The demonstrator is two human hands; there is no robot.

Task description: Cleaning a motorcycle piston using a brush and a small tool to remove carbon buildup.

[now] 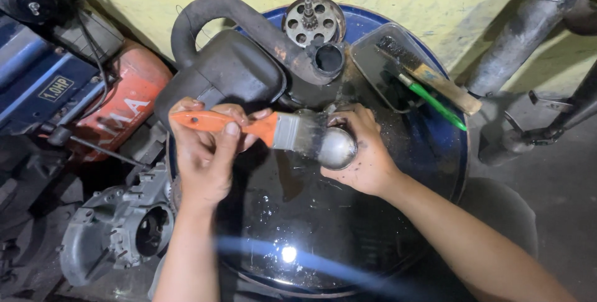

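Observation:
My left hand [205,153] grips the orange handle of a paintbrush [261,126], whose dark bristles rest on a rounded shiny metal part [337,148]. My right hand [364,153] holds that metal part from the right, above a blue drum filled with dark liquid [323,227]. Both hands look grimy.
A black plastic airbox with a curved hose [230,59] lies at the drum's far left. A perforated metal gear wheel [314,21] sits at the back. A black tray [385,69] holds a wooden brush and a green-handled tool [435,103]. An engine casing [118,227] lies at lower left.

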